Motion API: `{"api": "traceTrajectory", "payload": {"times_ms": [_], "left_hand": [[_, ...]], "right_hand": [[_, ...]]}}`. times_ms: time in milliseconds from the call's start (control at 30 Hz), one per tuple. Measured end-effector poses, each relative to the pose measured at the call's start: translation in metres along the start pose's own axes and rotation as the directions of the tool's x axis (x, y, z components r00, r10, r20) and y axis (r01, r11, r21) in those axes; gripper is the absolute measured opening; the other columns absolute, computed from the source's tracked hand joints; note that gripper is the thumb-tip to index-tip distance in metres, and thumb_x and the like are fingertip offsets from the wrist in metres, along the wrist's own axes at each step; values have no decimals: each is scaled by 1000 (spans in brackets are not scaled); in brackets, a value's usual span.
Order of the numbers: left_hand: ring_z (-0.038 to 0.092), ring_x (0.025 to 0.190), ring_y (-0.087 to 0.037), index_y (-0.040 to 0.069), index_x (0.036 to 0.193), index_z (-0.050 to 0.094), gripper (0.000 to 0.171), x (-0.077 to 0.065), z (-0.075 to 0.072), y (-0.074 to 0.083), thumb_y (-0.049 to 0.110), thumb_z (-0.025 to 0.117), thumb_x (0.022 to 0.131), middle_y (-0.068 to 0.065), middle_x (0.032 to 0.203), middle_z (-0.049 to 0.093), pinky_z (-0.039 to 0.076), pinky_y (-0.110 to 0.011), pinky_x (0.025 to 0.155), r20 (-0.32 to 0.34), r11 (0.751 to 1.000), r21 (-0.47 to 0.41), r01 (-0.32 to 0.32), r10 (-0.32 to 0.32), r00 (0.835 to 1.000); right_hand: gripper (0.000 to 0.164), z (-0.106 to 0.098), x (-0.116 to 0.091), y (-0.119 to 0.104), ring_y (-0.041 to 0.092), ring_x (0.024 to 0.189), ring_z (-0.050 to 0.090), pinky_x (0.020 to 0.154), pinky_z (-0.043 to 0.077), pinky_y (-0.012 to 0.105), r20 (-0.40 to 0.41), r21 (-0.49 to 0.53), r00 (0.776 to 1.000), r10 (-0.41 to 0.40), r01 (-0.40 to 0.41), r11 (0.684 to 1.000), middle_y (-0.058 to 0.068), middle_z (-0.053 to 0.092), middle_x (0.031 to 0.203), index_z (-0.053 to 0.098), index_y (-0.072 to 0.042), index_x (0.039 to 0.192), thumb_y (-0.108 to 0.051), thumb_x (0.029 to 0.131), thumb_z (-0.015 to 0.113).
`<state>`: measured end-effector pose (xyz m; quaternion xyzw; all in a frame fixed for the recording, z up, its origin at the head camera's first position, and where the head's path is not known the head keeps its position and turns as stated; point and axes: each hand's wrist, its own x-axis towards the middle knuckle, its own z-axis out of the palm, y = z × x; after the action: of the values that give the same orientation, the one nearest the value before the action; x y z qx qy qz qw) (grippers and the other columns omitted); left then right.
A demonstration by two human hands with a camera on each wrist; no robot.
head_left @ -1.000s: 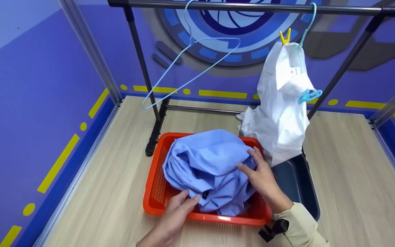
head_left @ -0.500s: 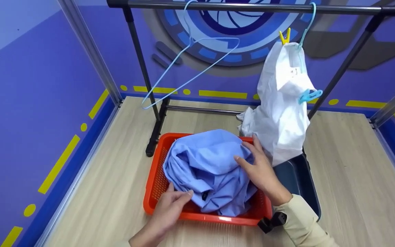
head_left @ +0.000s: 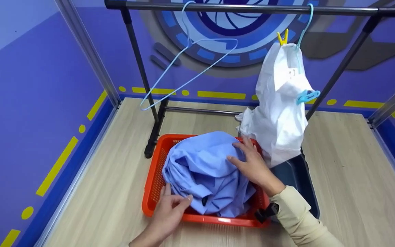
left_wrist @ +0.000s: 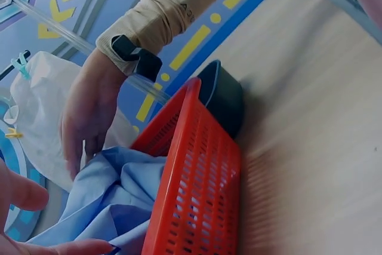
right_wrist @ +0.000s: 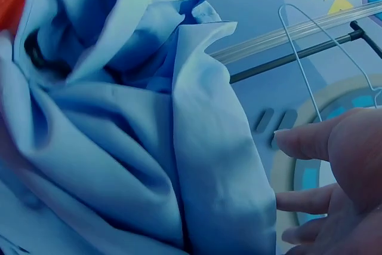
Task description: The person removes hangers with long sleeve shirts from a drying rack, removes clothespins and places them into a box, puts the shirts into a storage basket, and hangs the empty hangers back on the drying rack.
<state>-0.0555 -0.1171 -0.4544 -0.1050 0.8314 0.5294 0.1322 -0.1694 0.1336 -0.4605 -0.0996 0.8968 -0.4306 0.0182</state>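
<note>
A bundled blue garment lies heaped in a red plastic basket, with a small dark spot showing in its front folds. At the basket's front left, my left hand reaches over the rim, its fingers loosely spread at the cloth's edge. On the opposite side my right hand has its fingers spread along the garment's right flank. In the right wrist view, the right fingers are extended beside the blue fabric. The left wrist view has the right hand pointing down at the cloth.
A black rack stands behind the basket. From it hang a bare light blue hanger and a white garment with a yellow clothespin and a blue clothespin. A dark basin sits right of the basket.
My left hand has let go of the garment's front edge and shifted left to its front left side. The right hand has slid slightly left and up along the cloth.
</note>
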Motion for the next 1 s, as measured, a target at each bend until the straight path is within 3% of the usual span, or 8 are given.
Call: {"api": "traceTrajectory", "payload": {"times_ms": [100, 200, 400, 500, 633, 733, 833, 1000], "left_hand": [[-3, 147, -46, 12, 74, 70, 29, 1, -1, 1, 36, 65, 90, -29, 158, 10, 2, -61, 117, -19, 997, 62, -42, 43, 999], [0, 148, -45, 18, 69, 68, 29, 4, -2, 1, 38, 65, 90, -25, 158, 16, 8, -62, 116, -32, 976, 182, -118, 126, 992], [7, 148, -44, 23, 62, 66, 30, 16, -6, 5, 37, 66, 89, -20, 156, 30, 16, -68, 111, -7, 878, 408, -248, 275, 961], [19, 146, -42, 23, 64, 63, 25, 22, -8, 8, 32, 69, 86, -17, 151, 40, 26, -65, 109, -23, 815, 483, -321, 378, 925], [38, 135, -35, 21, 83, 61, 13, 28, -11, 17, 27, 72, 84, -12, 140, 46, 39, -53, 99, -66, 739, 535, -410, 520, 852], [40, 131, -31, 18, 105, 63, 23, 37, -15, 26, 27, 71, 86, -10, 141, 42, 40, -49, 95, -61, 708, 543, -452, 571, 819], [34, 138, -32, 20, 130, 57, 43, 53, -21, 35, 29, 68, 89, -8, 150, 34, 38, -55, 102, -3, 686, 552, -474, 570, 822], [17, 148, -39, 24, 145, 45, 54, 87, -30, 36, 35, 59, 94, -8, 161, 21, 24, -64, 112, 175, 700, 549, -456, 438, 882]], "right_hand": [[54, 0, 0, 1, 50, 144, 15, 115, 12, 63, -3, -4, 1000, -10, 10, 1000, 26, 20, 157, 54, 2, 131, -31, 90, 65], [53, 0, 3, 3, 50, 144, 15, 115, 15, 62, 14, -8, 1000, 10, -10, 1000, 25, 19, 158, 53, 1, 132, -31, 91, 64], [52, 0, 6, 2, 48, 145, 13, 117, 16, 59, 52, -29, 997, 49, -47, 998, 23, 16, 159, 51, 0, 135, -26, 92, 64], [52, 0, 6, 1, 50, 145, 13, 116, 16, 60, 48, -33, 998, 46, -45, 998, 23, 17, 159, 52, 0, 134, -27, 91, 65], [53, 1, 5, 1, 49, 144, 16, 116, 18, 60, 46, -48, 998, 33, -31, 998, 23, 18, 159, 52, 0, 134, -28, 91, 65], [58, 1, 5, 1, 46, 144, 22, 116, 19, 59, 52, -41, 999, 11, -9, 999, 23, 22, 158, 47, -2, 140, -27, 91, 66], [63, 1, 3, 0, 42, 142, 30, 115, 23, 58, 78, -38, 997, -17, 20, 999, 22, 30, 155, 41, -9, 146, -26, 91, 66], [55, 2, 0, 0, 40, 141, 34, 114, 25, 58, 180, -110, 984, -4, 25, 994, 21, 38, 151, 47, -14, 143, -29, 93, 64]]}}
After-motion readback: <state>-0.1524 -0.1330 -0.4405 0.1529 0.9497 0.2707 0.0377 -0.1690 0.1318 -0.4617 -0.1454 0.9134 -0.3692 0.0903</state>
